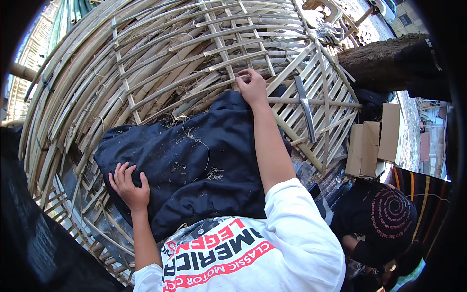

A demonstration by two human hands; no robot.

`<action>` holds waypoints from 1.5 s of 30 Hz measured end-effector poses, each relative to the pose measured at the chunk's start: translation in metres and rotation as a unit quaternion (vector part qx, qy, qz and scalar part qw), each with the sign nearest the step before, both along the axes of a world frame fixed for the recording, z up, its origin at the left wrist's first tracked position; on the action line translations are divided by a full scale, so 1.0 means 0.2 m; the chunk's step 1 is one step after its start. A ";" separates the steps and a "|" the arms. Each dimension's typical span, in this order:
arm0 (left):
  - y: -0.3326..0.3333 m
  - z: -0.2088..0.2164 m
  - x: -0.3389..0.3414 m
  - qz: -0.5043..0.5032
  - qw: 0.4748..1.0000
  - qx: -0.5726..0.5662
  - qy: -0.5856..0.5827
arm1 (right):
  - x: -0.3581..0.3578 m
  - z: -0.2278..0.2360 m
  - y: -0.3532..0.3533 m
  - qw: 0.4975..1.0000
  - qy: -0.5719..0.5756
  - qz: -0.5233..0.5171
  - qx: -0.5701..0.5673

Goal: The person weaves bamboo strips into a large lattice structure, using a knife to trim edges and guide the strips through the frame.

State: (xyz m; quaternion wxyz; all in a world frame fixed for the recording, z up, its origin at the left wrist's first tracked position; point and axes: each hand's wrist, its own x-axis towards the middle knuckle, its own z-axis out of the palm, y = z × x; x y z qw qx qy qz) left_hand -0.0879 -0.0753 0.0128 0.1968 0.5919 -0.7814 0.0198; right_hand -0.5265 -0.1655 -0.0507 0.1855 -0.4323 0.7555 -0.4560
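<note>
A large frame of woven split-bamboo strips (pixel 160 90) arches across the space before me. My right hand (pixel 253 87) reaches to its near edge, with thumb and fingers closed round a bamboo strip (pixel 224 83). Over my lap lies a black cloth (pixel 194 160), with a few thin fibres and shavings scattered on it. My left hand (pixel 130 187) rests on the cloth's left side, fingers spread and holding nothing. Right of my right forearm, a long metal blade (pixel 305 109) lies on the bamboo slats (pixel 335 92).
A thick log (pixel 379 56) is at the upper right, with cardboard boxes (pixel 374 143) below it. Another person in a black printed shirt (pixel 379 219) is close on my right. Green bamboo poles (pixel 70 12) stand at the far left. More bamboo lattice (pixel 109 253) is at lower left.
</note>
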 end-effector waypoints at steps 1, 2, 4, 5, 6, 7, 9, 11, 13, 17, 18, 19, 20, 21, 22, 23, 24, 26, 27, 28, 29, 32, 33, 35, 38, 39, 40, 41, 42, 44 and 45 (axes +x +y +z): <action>0.00 -0.01 0.02 0.002 1.000 -0.001 -0.002 | 0.08 0.09 0.06 0.999 -0.010 0.003 -0.035; 0.01 -0.01 0.03 0.004 1.000 0.002 -0.011 | 0.15 0.19 0.15 0.997 -0.022 -0.006 -0.072; 0.01 0.00 0.04 0.000 1.000 -0.003 -0.028 | 0.27 0.31 0.37 0.988 -0.027 -0.032 -0.150; 0.02 0.00 0.03 -0.001 0.999 -0.001 -0.033 | 0.28 0.33 0.51 0.981 0.011 -0.053 -0.187; 0.02 0.00 0.01 -0.010 0.999 0.002 -0.035 | 0.25 0.32 0.67 0.976 0.058 -0.074 -0.196; 0.02 0.00 -0.01 -0.017 0.999 0.007 -0.030 | 0.20 0.29 0.83 0.976 0.085 -0.106 -0.168; 0.02 -0.01 -0.01 -0.023 0.999 0.012 -0.026 | 0.10 0.18 1.12 0.974 0.137 -0.159 -0.084; 0.01 -0.01 0.01 -0.023 0.999 0.006 -0.034 | 0.02 0.07 1.38 0.969 0.140 -0.199 0.032; 0.02 -0.01 0.03 -0.024 0.999 0.007 -0.041 | -0.03 -0.01 1.62 0.957 0.171 -0.217 0.092; 0.02 0.00 0.04 -0.021 0.999 0.009 -0.050 | -0.09 -0.09 1.84 0.921 0.179 -0.235 0.256; 0.01 0.00 0.03 -0.021 0.999 0.009 -0.048 | -0.11 -0.09 1.85 0.907 0.166 -0.235 0.307; 0.02 0.00 0.03 -0.022 0.999 0.011 -0.045 | -0.15 -0.13 1.88 0.898 0.172 -0.218 0.340; 0.02 -0.01 0.03 -0.022 0.999 0.014 -0.042 | -0.18 -0.18 1.91 0.888 0.179 -0.199 0.373; 0.02 -0.01 0.03 -0.026 0.999 0.013 -0.041 | -0.19 -0.20 1.89 0.879 0.183 -0.177 0.403; 0.02 -0.01 0.03 -0.029 0.999 0.013 -0.040 | -0.19 -0.20 1.88 0.864 0.206 -0.175 0.424; 0.03 -0.02 0.03 -0.032 0.999 0.013 -0.037 | -0.19 -0.20 1.88 0.861 0.206 -0.180 0.429; 0.03 0.00 0.03 -0.031 0.999 0.009 -0.035 | -0.20 -0.22 1.87 0.861 0.202 -0.182 0.430; 0.03 0.03 0.02 -0.029 0.999 0.000 -0.034 | -0.22 -0.25 1.86 0.877 0.171 -0.178 0.413; 0.03 0.03 0.03 -0.028 0.999 0.001 -0.033 | -0.22 -0.27 1.86 0.880 0.176 -0.172 0.405; 0.03 0.03 0.03 -0.025 0.999 0.002 -0.028 | -0.24 -0.28 1.87 0.882 0.184 -0.170 0.400; 0.03 0.03 0.03 -0.024 0.999 0.006 -0.026 | -0.25 -0.30 1.89 0.883 0.191 -0.168 0.394; 0.03 0.02 0.03 -0.021 1.000 0.011 -0.019 | -0.25 -0.28 1.88 0.889 0.178 -0.168 0.387; 0.03 0.02 0.04 -0.021 1.000 0.012 -0.016 | -0.25 -0.27 1.86 0.890 0.172 -0.167 0.388; 0.03 0.02 0.04 -0.019 1.000 0.013 -0.010 | -0.26 -0.29 1.85 0.881 0.184 -0.156 0.408; 0.03 0.03 0.04 -0.020 1.000 0.012 -0.001 | -0.30 -0.32 1.86 0.877 0.183 -0.131 0.424; 0.04 0.04 0.04 -0.021 1.000 0.010 0.001 | -0.31 -0.32 1.86 0.877 0.184 -0.127 0.425; 0.04 0.04 0.04 -0.022 1.000 0.007 0.004 | -0.32 -0.33 1.86 0.878 0.184 -0.124 0.425; 0.03 0.04 0.04 -0.023 1.000 0.004 0.007 | -0.33 -0.33 1.86 0.878 0.185 -0.121 0.425; 0.03 0.04 0.04 -0.022 1.000 0.004 0.008 | -0.32 -0.32 1.86 0.881 0.176 -0.129 0.419; 0.04 0.05 0.04 -0.022 1.000 0.002 0.010 | -0.33 -0.34 1.86 0.887 0.168 -0.142 0.406; 0.04 0.05 0.04 -0.022 1.000 0.001 0.012 | -0.33 -0.34 1.87 0.889 0.163 -0.151 0.400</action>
